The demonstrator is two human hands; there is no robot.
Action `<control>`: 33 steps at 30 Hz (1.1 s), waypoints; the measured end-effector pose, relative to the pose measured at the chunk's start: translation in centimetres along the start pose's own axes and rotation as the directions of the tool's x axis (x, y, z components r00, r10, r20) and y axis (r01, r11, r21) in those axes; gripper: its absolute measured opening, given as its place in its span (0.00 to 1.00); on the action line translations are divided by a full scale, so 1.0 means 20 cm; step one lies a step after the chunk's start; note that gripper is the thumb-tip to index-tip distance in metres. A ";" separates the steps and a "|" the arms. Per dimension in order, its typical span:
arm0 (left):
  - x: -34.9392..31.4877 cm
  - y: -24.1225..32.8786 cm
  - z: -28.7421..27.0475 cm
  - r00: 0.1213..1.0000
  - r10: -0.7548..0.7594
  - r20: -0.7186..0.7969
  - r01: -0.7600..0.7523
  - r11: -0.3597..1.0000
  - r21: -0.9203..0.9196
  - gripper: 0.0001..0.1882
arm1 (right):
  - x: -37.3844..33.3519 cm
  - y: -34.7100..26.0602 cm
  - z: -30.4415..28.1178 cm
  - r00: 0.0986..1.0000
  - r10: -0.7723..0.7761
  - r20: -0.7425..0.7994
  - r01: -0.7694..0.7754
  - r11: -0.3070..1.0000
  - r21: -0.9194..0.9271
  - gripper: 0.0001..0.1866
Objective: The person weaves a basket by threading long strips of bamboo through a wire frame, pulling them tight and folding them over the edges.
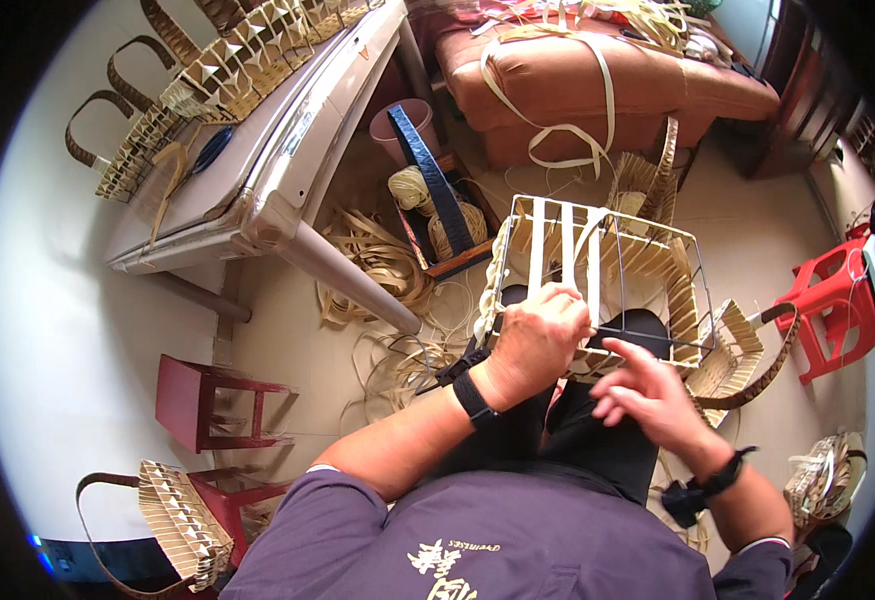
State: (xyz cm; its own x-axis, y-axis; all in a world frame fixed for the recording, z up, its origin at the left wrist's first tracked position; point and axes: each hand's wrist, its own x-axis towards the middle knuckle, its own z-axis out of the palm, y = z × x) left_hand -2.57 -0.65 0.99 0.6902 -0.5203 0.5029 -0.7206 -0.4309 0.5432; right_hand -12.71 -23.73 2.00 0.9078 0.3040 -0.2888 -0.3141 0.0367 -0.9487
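The wire-framed basket [692, 290] is supported over the thighs, its open frame facing up. White strips [568, 240] are laid across the left part of the frame. At its near edge, the strips are gripped between the closed fingers of the left hand [542, 330]. The right hand [652, 395] is held partly open just beside that edge, index finger extended, with nothing grasped. Woven baskets [247, 65] are set on the table [292, 170], far left. A red stool [837, 295] is placed at right.
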 end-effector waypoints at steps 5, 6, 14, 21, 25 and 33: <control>0.02 -0.03 -0.02 0.998 -0.066 0.024 0.067 0.998 -0.017 0.06 | 0.24 0.18 0.20 0.996 -0.082 -0.023 0.084 0.900 0.429 0.47; 0.02 -0.03 -0.02 0.998 -0.058 0.030 0.058 0.998 -0.013 0.06 | 0.29 0.17 0.21 0.994 -0.092 -0.059 0.108 0.907 0.406 0.47; 0.05 -0.08 0.00 0.993 -0.120 -0.011 0.120 0.992 -0.040 0.07 | 0.51 0.19 0.22 0.983 -0.148 -0.111 0.185 0.802 0.568 0.11; 0.02 -0.13 -0.03 0.998 -0.063 0.006 0.063 0.997 -0.039 0.06 | 0.45 0.19 0.26 0.974 -0.052 -0.219 0.154 0.862 0.483 0.10; 0.02 -0.14 -0.05 0.997 -0.077 0.020 0.079 0.992 -0.098 0.05 | 0.34 0.17 0.19 0.970 0.076 -0.229 0.061 0.841 0.538 0.13; 0.00 -0.18 -0.03 0.983 0.182 -0.017 -0.181 0.983 0.008 0.06 | 0.22 0.07 0.10 0.956 -0.099 -0.276 0.155 0.969 0.190 0.18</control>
State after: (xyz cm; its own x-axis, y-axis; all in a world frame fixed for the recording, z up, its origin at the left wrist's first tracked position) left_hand 0.16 1.39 -0.50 0.5489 -0.5771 0.6047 -0.8344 -0.3352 0.4375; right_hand -9.76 -20.40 -0.37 0.9758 0.0244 -0.2175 -0.2162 0.2634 -0.9402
